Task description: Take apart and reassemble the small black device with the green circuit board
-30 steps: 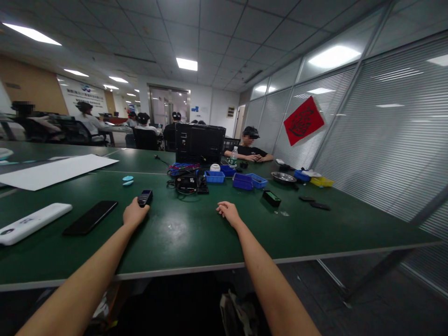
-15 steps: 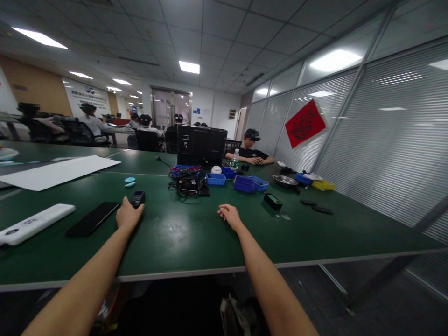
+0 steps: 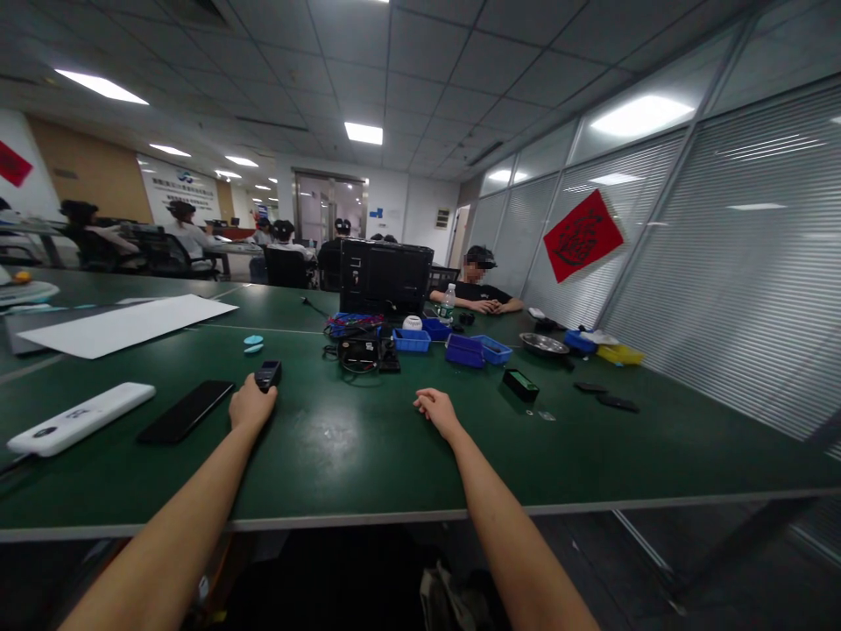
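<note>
Black handheld device point(image 3: 268, 374) with a small screen sits in the grasp of the left hand point(image 3: 245, 407), its upper end jutting past the fingers; whether its underside touches the green table point(image 3: 342, 478) is hard to tell. Just left of those fingers lies a flat black slab point(image 3: 187, 412), with a long white case point(image 3: 85, 419) farther left, and a light-blue object point(image 3: 253, 344) lies beyond the fingertips. Well to their right, the right hand's point(image 3: 438, 410) fingers are loosely curled and free, a black box point(image 3: 521, 385) lying to their right.
</note>
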The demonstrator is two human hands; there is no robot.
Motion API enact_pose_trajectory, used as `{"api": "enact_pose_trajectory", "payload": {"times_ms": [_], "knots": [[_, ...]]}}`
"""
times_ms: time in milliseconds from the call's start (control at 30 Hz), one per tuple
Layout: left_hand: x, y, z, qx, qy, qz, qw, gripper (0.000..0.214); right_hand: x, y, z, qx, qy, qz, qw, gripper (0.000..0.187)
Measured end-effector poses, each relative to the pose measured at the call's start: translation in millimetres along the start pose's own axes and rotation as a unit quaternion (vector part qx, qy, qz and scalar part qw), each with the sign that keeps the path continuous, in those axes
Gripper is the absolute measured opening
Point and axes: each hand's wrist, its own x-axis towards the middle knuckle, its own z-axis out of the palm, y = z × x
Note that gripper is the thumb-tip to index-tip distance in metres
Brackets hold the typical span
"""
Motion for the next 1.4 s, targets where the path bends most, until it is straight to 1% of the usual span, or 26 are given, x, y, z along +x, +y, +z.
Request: {"api": "enact_pose_trajectory", "payload": {"times_ms": [333, 567, 767, 967, 1033, 1167, 1400], "knots": [[1, 4, 5.5, -0.003, 0.007, 0.005, 1.0, 0.061, 0, 0, -1, -0.008, 0.002, 0.001, 1.0, 0.022], [0, 7, 6.7, -0.003, 0.002, 0.006, 1.0, 0.059, 0, 4, -3, -0.055, 0.008, -0.02, 0.998, 0.022], [0, 5, 6.2, 0.0, 0.001, 0.011, 1.0, 0.059, 1, 4, -2, -0.028, 0.011, -0.012, 0.999, 0.023], [-5, 10, 3.8, 0.0, -0.011, 0.016, 1.0, 0.059, 4, 6, -1, -0.032, 0.01, -0.003, 0.999, 0.023], [-11, 14, 5.2, 0.003, -0.015, 0.025, 1.0, 0.06, 3, 5, 0, -0.034, 0.011, 0.0, 0.999, 0.023], [-26, 28, 13.8, 0.007, -0.028, 0.065, 0.997, 0.061, 3, 3, 0, -0.034, 0.014, -0.003, 0.999, 0.022], [-59, 69, 36.6, -0.007, -0.052, 0.139, 0.989, 0.061, 4, 5, -1, -0.023, 0.013, -0.002, 1.0, 0.022]]}}
